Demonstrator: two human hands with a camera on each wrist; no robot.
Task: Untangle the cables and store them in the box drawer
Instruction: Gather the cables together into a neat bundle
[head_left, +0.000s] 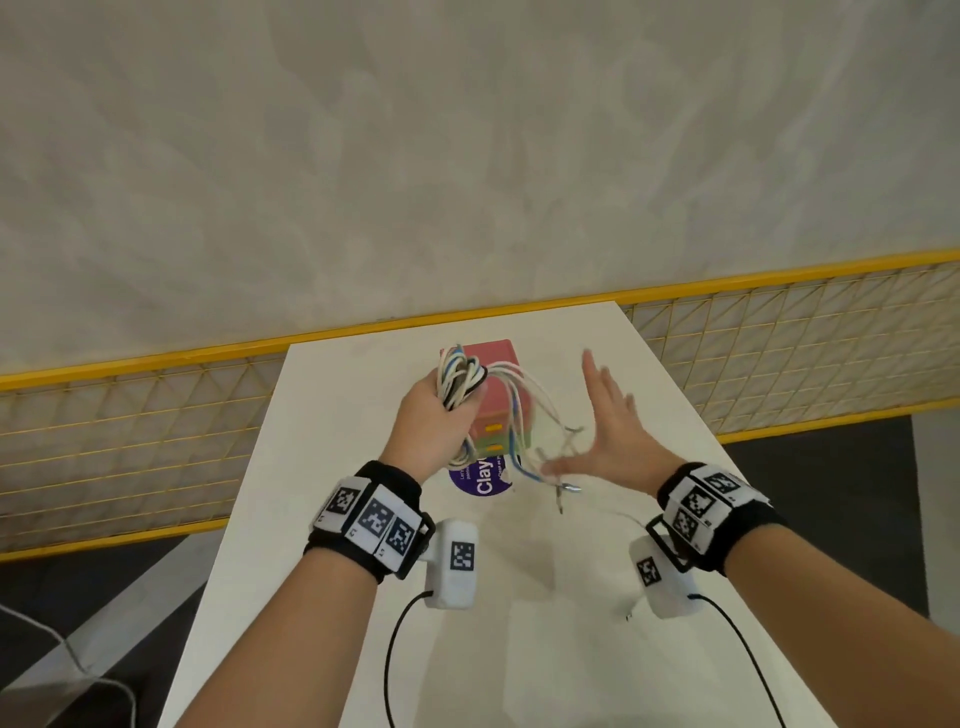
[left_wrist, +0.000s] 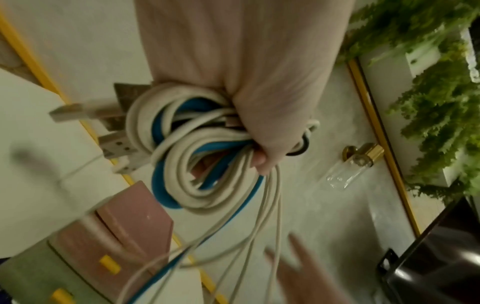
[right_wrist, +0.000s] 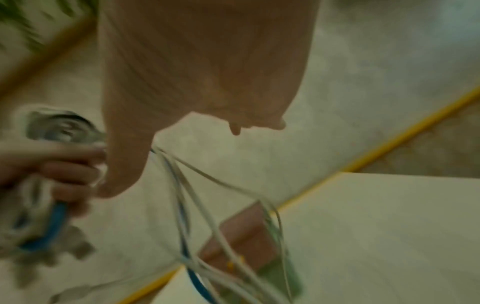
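**Bundle in left hand, tails hanging toward right**

- Landmark: the box (head_left: 501, 395), pink over green with yellow drawer pulls, standing on the white bench (head_left: 649, 597) toward its far end.
- Left hand (head_left: 434, 421): raised just in front of and above the box, fingers curled tight round the cables (head_left: 460, 382). Bundle is a knot of white and blue loops; the left wrist view shows the coils bulging out of the fist, with plug ends sticking out behind.
- From the fist, several loose strands run down across the front of the box and trail toward the near right; their connector ends hang or lie just in front of the box, close to the right thumb.
- Right hand (head_left: 605, 431): to the right of the box, palm flat, fingers straight and spread, holding nothing. The thumb is very near the hanging ends; contact cannot be told through the blur.
- Both drawers look closed. No cable is stored yet.
- Key relation: strand axis runs from the left fist down and rightward, so the free ends lie nearest the right hand. Judgement: that hand is best placed to pick one tail and draw it away from the bundle; pulling several together would likely tighten the knot.
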